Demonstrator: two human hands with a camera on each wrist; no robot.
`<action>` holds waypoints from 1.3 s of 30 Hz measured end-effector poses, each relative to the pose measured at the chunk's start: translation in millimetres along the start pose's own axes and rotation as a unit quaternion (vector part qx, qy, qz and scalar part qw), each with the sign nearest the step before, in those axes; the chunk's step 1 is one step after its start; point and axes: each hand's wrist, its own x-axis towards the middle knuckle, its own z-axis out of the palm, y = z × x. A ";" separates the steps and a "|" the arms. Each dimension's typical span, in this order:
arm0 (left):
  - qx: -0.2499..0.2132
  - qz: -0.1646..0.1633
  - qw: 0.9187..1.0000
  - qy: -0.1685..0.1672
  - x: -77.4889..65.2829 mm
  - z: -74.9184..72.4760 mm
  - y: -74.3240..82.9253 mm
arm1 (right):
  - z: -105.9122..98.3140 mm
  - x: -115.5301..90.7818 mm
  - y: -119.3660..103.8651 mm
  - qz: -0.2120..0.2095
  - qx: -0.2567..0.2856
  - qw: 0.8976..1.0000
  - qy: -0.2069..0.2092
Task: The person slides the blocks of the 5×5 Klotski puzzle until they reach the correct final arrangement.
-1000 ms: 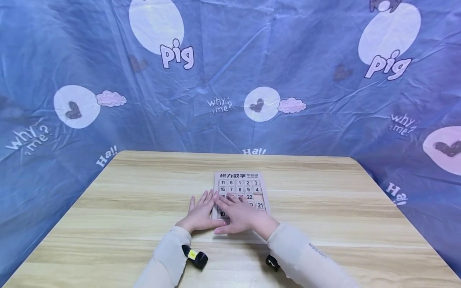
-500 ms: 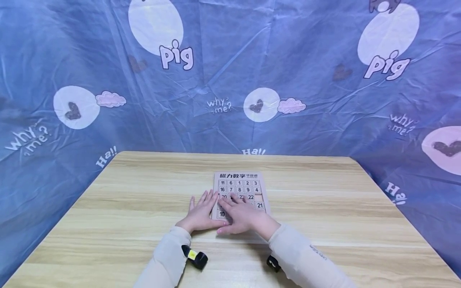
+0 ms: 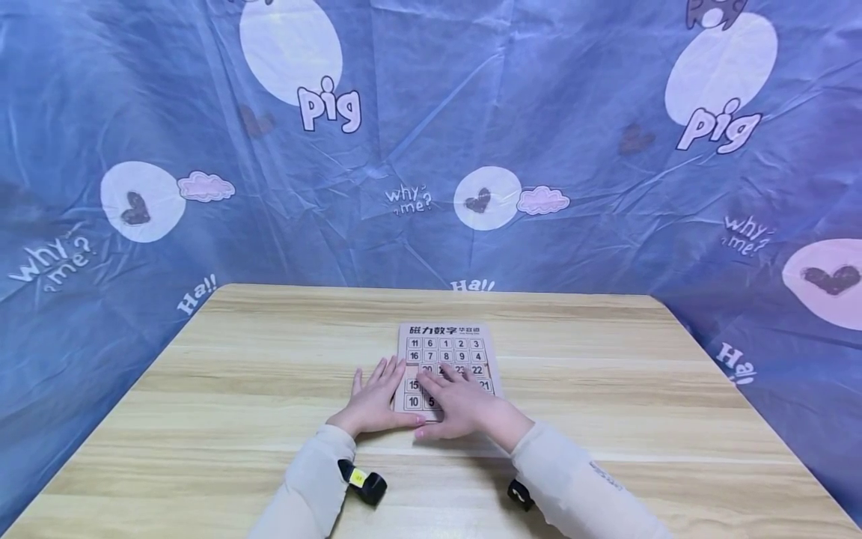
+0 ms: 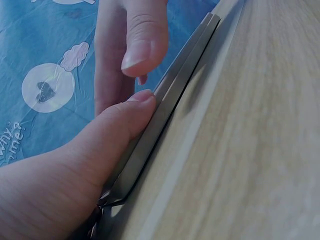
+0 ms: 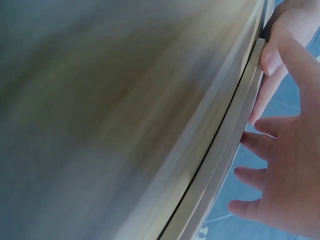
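Observation:
A pale sliding number puzzle [image 3: 444, 330] lies flat on the table, its numbered tiles set in rows. The third row has its gap at the left end, and tile 22 [image 3: 477, 370] sits at its right end. My left hand [image 3: 373, 404] steadies the near left corner, fingers straight along the side; the thumb [image 4: 125, 120] rests on the near edge in the left wrist view. Spread over the middle tiles, my right hand [image 3: 465, 408] touches them with its fingertips and hides several lower tiles. The right wrist view shows that palm [image 5: 295, 170] above the puzzle's edge.
The wooden table [image 3: 236, 397] extends on all sides of the puzzle. Behind it hangs a blue printed cloth [image 3: 404, 112]. Black wrist cameras are strapped to the left sleeve [image 3: 310, 479] and the right sleeve [image 3: 572, 479].
The third-row tiles have slid right, so the gap has passed from that row's right end to its left end. My right hand has shifted right with them; the left hand stays in place.

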 end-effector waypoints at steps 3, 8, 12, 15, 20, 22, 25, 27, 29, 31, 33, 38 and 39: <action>0.001 0.002 1.000 0.002 0.0 -0.1 0.1 | 0.1 -2.2 2.0 0.005 0.001 1.000 -0.001; -0.001 0.002 1.000 0.003 -1.2 -1.1 1.5 | -0.1 -4.8 4.0 0.011 0.002 1.000 -0.003; -0.004 0.002 1.000 0.004 -1.9 -0.3 1.6 | 0.5 -5.5 5.2 0.009 0.011 1.000 -0.004; -0.004 0.004 1.000 0.005 -1.7 1.1 1.0 | 1.7 -7.0 6.2 -0.001 0.021 1.000 0.003; -0.002 0.008 1.000 0.008 -2.0 -0.2 1.5 | 3.6 -15.1 3.4 -0.044 0.029 0.998 0.029; -0.002 0.009 1.000 0.010 -2.0 -1.0 1.9 | 4.4 -19.6 -0.8 -0.066 0.026 0.997 0.032; 0.000 0.009 1.000 0.013 -2.2 -1.6 2.6 | 4.8 -26.2 -8.9 -0.090 0.020 0.995 0.025; 0.001 0.008 1.000 0.013 -2.3 -1.3 2.4 | 5.1 -28.8 -12.9 -0.103 0.009 0.994 0.024; 0.002 0.008 1.000 0.014 -2.6 -1.1 2.5 | 5.5 -30.4 -15.7 -0.108 0.004 0.994 0.022; 0.004 0.007 1.000 0.013 -2.7 -0.8 2.3 | 5.8 -30.7 -17.1 -0.108 -0.001 0.994 0.019; 0.005 0.008 1.000 0.013 -2.6 -0.7 2.0 | 5.8 -30.2 -18.0 -0.105 -0.002 0.994 0.014; 0.001 0.008 1.000 0.014 -1.6 -0.4 1.6 | 5.0 -25.4 -19.3 -0.091 -0.010 0.996 0.007; 0.000 0.006 1.000 0.013 -1.5 -0.4 1.6 | 4.8 -24.1 -19.3 -0.088 -0.013 0.996 0.006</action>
